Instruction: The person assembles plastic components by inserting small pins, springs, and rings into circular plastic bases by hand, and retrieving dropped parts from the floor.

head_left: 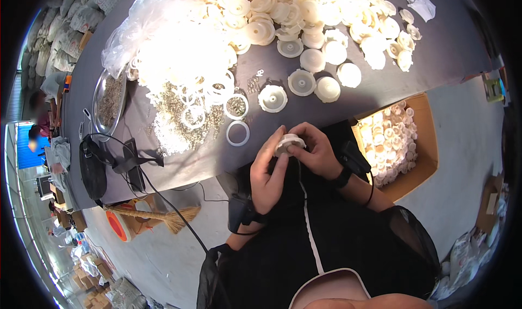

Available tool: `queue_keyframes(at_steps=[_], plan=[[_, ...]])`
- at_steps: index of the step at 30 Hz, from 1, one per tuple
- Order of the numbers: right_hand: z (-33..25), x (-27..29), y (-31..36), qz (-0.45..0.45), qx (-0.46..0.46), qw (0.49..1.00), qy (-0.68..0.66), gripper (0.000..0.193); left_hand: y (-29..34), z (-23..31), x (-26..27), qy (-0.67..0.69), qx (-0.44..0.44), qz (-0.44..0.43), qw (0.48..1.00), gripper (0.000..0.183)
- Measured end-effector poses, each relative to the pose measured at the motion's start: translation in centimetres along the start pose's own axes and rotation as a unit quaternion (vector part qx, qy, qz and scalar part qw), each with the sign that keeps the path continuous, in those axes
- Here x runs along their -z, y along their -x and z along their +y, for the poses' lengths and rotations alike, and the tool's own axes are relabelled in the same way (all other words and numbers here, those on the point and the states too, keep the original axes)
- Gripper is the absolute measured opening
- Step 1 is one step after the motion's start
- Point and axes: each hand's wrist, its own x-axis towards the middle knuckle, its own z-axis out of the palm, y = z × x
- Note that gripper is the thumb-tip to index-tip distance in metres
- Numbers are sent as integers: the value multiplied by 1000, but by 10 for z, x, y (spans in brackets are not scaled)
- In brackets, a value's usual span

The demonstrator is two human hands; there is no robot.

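Observation:
Just off the table's near edge, my left hand [268, 173] and my right hand [315, 151] grip one round white plastic cap [289, 141] between them. Fingers and thumbs of both hands press on its rim; its underside is hidden. Nearest to them on the table lies a flat white ring [238, 133], and another ring [236, 106] sits just beyond it. A single cap with a centre post [273, 98] stands beside the rings, its hollow side up. Farther right are more caps [302, 82], some face up and some face down.
A big heap of cream caps [261, 15] covers the table's far side. Small metal parts [179, 129] lie scattered at left, near a metal bowl [109, 103]. A cardboard box [427, 140] full of caps stands at right. Cables and a black pouch [93, 167] lie at the left edge.

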Motion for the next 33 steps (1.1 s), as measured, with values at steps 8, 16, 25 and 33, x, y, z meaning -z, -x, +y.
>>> queue_keyframes(at_steps=[8,16,25,33], plan=[[-10,21,-20,65,-115,937,-323,29,-99,-2,37,-353,-213,28,911,15],[-11,20,-17,58,-28,992,-107,25,-165,-25,27,-557,-118,22,822,12],[-23,26,-19,60,193,955,219,27,-129,8,18,-262,-147,-1,954,13],[-40,18,-19,-77,367,874,309,30,-58,16,37,10,-13,-204,979,11]])
